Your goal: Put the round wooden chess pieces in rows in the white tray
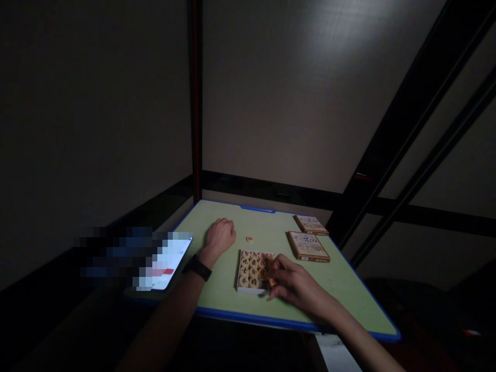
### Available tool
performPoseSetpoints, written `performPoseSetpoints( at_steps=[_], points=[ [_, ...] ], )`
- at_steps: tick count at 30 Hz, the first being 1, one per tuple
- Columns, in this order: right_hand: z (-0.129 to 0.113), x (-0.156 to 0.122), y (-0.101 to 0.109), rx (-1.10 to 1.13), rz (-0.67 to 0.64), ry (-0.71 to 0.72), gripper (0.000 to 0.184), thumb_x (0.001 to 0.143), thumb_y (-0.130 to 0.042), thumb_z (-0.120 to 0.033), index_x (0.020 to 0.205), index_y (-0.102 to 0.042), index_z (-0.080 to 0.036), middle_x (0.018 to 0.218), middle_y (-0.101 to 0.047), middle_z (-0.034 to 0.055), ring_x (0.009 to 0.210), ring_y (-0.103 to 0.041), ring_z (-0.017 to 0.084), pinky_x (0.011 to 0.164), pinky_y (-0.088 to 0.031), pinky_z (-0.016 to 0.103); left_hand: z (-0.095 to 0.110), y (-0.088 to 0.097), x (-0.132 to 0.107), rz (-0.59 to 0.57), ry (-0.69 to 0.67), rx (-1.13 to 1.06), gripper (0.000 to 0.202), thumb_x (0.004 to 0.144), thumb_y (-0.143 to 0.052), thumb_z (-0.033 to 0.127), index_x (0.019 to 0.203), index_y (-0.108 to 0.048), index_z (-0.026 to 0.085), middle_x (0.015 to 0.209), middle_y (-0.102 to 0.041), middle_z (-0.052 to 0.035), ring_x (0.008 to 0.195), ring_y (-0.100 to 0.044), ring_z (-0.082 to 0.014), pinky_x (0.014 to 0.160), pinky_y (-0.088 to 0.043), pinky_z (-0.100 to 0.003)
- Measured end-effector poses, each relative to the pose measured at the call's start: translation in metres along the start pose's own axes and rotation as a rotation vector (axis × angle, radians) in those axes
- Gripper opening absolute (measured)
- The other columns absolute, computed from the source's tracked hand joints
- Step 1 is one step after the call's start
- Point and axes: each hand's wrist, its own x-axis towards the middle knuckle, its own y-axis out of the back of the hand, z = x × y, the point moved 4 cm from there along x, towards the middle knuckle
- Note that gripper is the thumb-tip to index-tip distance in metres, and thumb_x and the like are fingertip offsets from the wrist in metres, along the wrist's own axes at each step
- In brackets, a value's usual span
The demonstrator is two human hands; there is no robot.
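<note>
In the head view, a shallow white box (238, 274) lies on the table, with rows of round Chinese chess pieces (253, 271) in it, marked in black and red. My right hand (296, 284) reaches over the box's right side, its fingers closed on a Chinese chess piece (272, 282). The fingers cover part of that piece and the pieces beneath. My left hand (220, 235) rests on the table to the left, fingers curled into a fist; its palm side is hidden. A single Chinese chess piece (250, 239) with a red mark lies beyond the box.
Two printed flat boxes, a nearer box (309, 246) and a farther box (311, 224), lie on the right of the green table (349, 299) with its blue edge. A lit phone-like screen (170, 266), partly blurred out, stands at the left. Walls rise behind.
</note>
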Motion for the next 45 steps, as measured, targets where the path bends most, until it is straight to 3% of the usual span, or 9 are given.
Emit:
performPoseSetpoints(
  at_steps=[6, 10, 15, 18, 22, 27, 33, 40, 45],
  points=[
    [0.003, 0.008, -0.007, 0.005, -0.115, -0.038, 0.02, 0.079, -0.079, -0.037, 0.088, -0.077, -0.02, 0.094, -0.06, 0.0046, 0.09, -0.06, 0.019, 0.078, -0.049, 0.026, -0.002, 0.004, 0.001, 0.004, 0.023, -0.014, 0.024, 0.088, -0.048, 0.016, 0.09, -0.071, 0.016, 0.099, -0.071, -0.0125, 0.103, -0.063, -0.0244, 0.09, -0.049, -0.032],
    [0.006, 0.008, -0.006, 0.025, -0.105, -0.04, 0.024, 0.075, -0.082, -0.037, 0.093, -0.078, -0.021, 0.094, -0.062, 0.0038, 0.09, -0.061, 0.019, 0.079, -0.049, 0.026, -0.012, 0.01, 0.003, -0.008, 0.113, 0.004, 0.028, 0.089, -0.045, 0.018, 0.094, -0.072, 0.017, 0.1, -0.072, -0.0128, 0.098, -0.066, -0.0234, 0.085, -0.051, -0.031],
    [0.001, 0.007, -0.002, 0.032, -0.106, -0.021, 0.027, 0.075, -0.081, -0.04, 0.095, -0.078, -0.022, 0.094, -0.065, 0.0046, 0.09, -0.062, 0.02, 0.081, -0.05, 0.028, -0.029, 0.014, 0.002, -0.149, 0.228, 0.039, 0.032, 0.089, -0.045, 0.03, 0.095, -0.074, 0.017, 0.106, -0.073, -0.0146, 0.093, -0.069, -0.0257, 0.079, -0.052, -0.034],
    [0.0, 0.015, 0.006, 0.068, -0.095, 0.009, 0.023, 0.081, -0.076, -0.039, 0.099, -0.079, -0.024, 0.096, -0.067, 0.0057, 0.094, -0.062, 0.02, 0.085, -0.05, 0.03, -0.032, 0.012, 0.001, -0.243, 0.198, -0.025, 0.03, 0.084, -0.052, 0.04, 0.09, -0.074, 0.02, 0.104, -0.074, -0.0119, 0.095, -0.069, -0.0268, 0.08, -0.051, -0.034],
    [0.021, 0.051, 0.021, 0.05, 0.014, -0.043, 0.022, 0.093, -0.061, -0.029, 0.087, -0.079, -0.018, 0.08, -0.065, 0.0055, 0.075, -0.062, 0.017, 0.07, -0.049, 0.027, -0.024, 0.009, -0.002, -0.338, 0.018, -0.168, 0.028, 0.071, -0.07, 0.044, 0.09, -0.073, 0.023, 0.102, -0.073, -0.0062, 0.093, -0.068, -0.0221, 0.079, -0.05, -0.028],
    [0.062, 0.111, 0.007, -0.095, 0.059, -0.12, 0.021, 0.085, -0.064, -0.013, 0.101, -0.077, -0.017, 0.094, -0.07, 0.0082, 0.081, -0.063, 0.018, 0.078, -0.047, 0.028, -0.02, 0.0, -0.002, -0.394, -0.059, -0.239, 0.014, 0.072, -0.071, 0.026, 0.085, -0.071, 0.019, 0.095, -0.073, -0.0048, 0.089, -0.067, -0.0195, 0.077, -0.049, -0.025],
    [0.074, 0.135, -0.024, -0.17, -0.018, -0.106, 0.017, 0.08, -0.067, -0.011, 0.092, -0.077, -0.016, 0.088, -0.069, 0.0098, 0.083, -0.063, 0.021, 0.079, -0.045, 0.028, -0.023, -0.013, 0.004, -0.224, -0.062, -0.273, 0.012, 0.08, -0.066, 0.026, 0.086, -0.067, 0.016, 0.095, -0.072, -0.0081, 0.094, -0.066, -0.0218, 0.083, -0.049, -0.03],
    [0.08, 0.121, -0.011, -0.169, 0.084, -0.137, 0.033, 0.083, -0.053, -0.001, 0.107, -0.072, -0.015, 0.095, -0.066, 0.0095, 0.084, -0.061, 0.018, 0.08, -0.044, 0.026, 0.009, 0.002, 0.001, -0.179, -0.196, -0.609, 0.018, 0.085, -0.059, 0.023, 0.098, -0.07, 0.018, 0.096, -0.074, -0.0054, 0.087, -0.068, -0.0172, 0.079, -0.052, -0.027],
    [0.096, 0.1, 0.01, -0.1, 0.281, -0.154, 0.026, 0.082, -0.056, -0.003, 0.096, -0.074, -0.014, 0.092, -0.068, 0.0086, 0.085, -0.062, 0.018, 0.078, -0.046, 0.026, 0.041, 0.018, -0.019, -0.232, -0.254, -0.717, 0.027, 0.078, -0.066, 0.02, 0.104, -0.072, 0.017, 0.098, -0.074, -0.0049, 0.081, -0.067, -0.0159, 0.076, -0.053, -0.026]
  ],
)
